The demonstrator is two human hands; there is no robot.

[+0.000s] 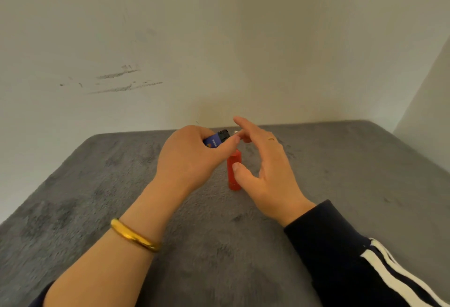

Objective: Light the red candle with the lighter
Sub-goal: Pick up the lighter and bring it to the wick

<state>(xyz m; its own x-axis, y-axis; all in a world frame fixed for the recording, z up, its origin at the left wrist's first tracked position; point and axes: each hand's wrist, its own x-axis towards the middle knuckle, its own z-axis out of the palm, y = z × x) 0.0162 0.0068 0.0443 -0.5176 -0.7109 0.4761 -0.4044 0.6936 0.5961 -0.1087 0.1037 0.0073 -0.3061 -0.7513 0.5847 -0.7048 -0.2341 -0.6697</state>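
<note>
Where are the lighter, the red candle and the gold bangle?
lighter [214, 141]: head view, on its blue body.
red candle [234, 177]: head view, on its lower side.
gold bangle [134, 235]: head view, on the band's top.

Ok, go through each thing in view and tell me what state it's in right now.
Candle: upright on the grey cloth, no flame visible.
Lighter: gripped in the left hand, tilted over the candle top, no flame visible.
Right hand: open, empty, cupped beside the candle.
Bangle: on the left wrist.
</note>
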